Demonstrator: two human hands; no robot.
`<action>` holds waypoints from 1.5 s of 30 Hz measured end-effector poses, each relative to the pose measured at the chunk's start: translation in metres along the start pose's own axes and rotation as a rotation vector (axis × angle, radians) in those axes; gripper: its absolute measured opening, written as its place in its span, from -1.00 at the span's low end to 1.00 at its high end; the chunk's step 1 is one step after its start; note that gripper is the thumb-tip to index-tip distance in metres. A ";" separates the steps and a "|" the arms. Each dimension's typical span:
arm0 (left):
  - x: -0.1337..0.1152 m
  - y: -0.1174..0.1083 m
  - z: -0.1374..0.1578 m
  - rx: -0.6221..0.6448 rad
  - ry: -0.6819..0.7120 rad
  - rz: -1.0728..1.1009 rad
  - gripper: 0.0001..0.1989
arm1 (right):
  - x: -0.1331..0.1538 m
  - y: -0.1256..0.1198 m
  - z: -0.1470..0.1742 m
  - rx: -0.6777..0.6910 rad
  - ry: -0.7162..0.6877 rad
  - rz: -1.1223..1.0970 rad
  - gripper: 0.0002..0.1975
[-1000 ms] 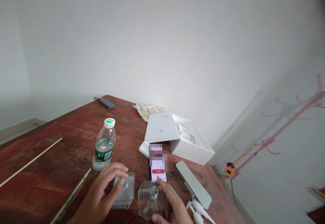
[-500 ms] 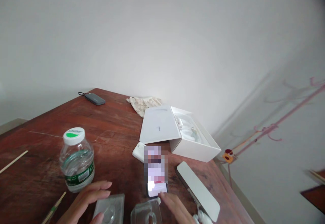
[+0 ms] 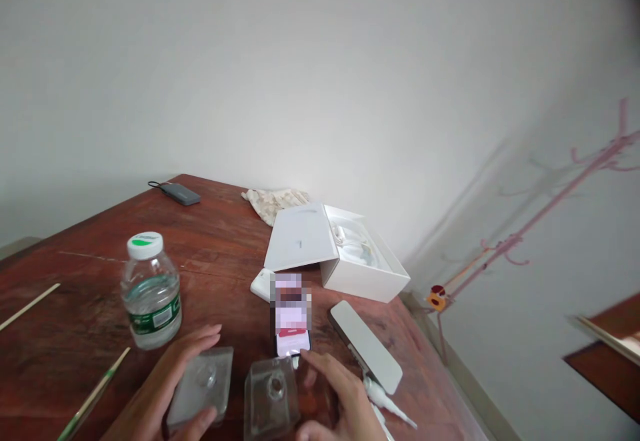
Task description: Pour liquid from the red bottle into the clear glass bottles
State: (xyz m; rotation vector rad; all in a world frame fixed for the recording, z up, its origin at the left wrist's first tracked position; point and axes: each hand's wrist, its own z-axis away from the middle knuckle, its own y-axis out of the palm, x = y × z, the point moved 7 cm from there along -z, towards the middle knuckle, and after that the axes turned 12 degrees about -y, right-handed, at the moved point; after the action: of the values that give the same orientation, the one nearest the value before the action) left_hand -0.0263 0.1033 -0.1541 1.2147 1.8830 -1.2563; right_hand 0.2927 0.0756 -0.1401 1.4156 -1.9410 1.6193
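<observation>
My left hand [image 3: 187,377] curves round a clear plastic case [image 3: 203,377] with a round bump in it. Its fingers run along the case's upper left side and the thumb overlaps the lower part. Right of it stands a second clear plastic piece [image 3: 267,407] with a round hole. My right hand [image 3: 345,387] is beside that piece, with index finger and thumb apart and nothing between them. The index fingertip comes close to the lower edge of a lit phone [image 3: 293,342], whose screen is partly pixelated.
A water bottle [image 3: 153,301] with a white cap stands left, near thin wooden sticks [image 3: 95,394]. A white open box [image 3: 365,281], a flat pale device [image 3: 367,347] and a white cable end [image 3: 387,401] lie right. Behind are a cloth [image 3: 275,202] and a grey power bank [image 3: 181,193].
The view has shifted, so the table items sit higher and slightly left. Both hands show more fully. My right thumb has come into view.
</observation>
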 end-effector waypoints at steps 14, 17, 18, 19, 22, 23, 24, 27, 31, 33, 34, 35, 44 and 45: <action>-0.026 -0.007 -0.024 0.419 0.035 -0.366 0.18 | 0.026 0.009 -0.010 -0.038 0.131 -0.017 -0.11; -0.023 -0.008 -0.029 0.444 -0.048 -0.357 0.14 | 0.019 -0.004 -0.011 -0.111 0.126 -0.020 -0.10; -0.022 -0.009 -0.031 0.452 -0.070 -0.345 0.13 | 0.018 -0.007 -0.011 -0.121 0.120 -0.023 -0.09; -0.023 -0.010 -0.032 0.458 -0.089 -0.333 0.13 | 0.017 -0.008 -0.011 -0.121 0.113 -0.025 -0.09; -0.030 -0.013 -0.032 0.459 -0.127 -0.311 0.13 | 0.016 -0.011 -0.012 -0.108 0.099 -0.023 -0.11; -0.032 -0.014 -0.032 0.461 -0.138 -0.311 0.12 | 0.015 -0.012 -0.012 -0.110 0.099 -0.017 -0.13; -0.034 -0.015 -0.032 0.464 -0.149 -0.315 0.12 | 0.015 -0.014 -0.012 -0.116 0.100 -0.010 -0.15; -0.036 -0.016 -0.032 0.471 -0.161 -0.355 0.13 | 0.014 -0.019 -0.012 -0.136 0.110 0.010 -0.19; -0.032 -0.016 -0.034 0.460 -0.162 -0.416 0.00 | 0.012 -0.018 -0.011 -0.125 0.123 0.017 -0.29; -0.031 -0.015 -0.035 0.451 -0.161 -0.437 -0.13 | 0.013 -0.015 -0.010 -0.110 0.131 0.020 -0.45; -0.031 -0.015 -0.036 0.445 -0.161 -0.447 -0.18 | 0.013 -0.014 -0.009 -0.099 0.137 0.021 -0.52; -0.032 -0.015 -0.037 0.437 -0.161 -0.456 -0.22 | 0.014 -0.011 -0.009 -0.085 0.144 0.021 -0.54; -0.035 -0.028 -0.044 0.307 -0.177 -0.424 -0.32 | 0.018 0.014 -0.007 0.062 0.201 0.032 -0.71; -0.035 -0.030 -0.046 0.291 -0.183 -0.404 -0.31 | 0.018 0.016 -0.007 0.072 0.203 0.030 -0.69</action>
State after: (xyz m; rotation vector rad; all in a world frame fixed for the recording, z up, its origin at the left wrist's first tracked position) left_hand -0.0369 0.1277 -0.0954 0.8361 1.9135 -1.8425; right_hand 0.2691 0.0709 -0.1351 1.1988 -1.8146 1.7865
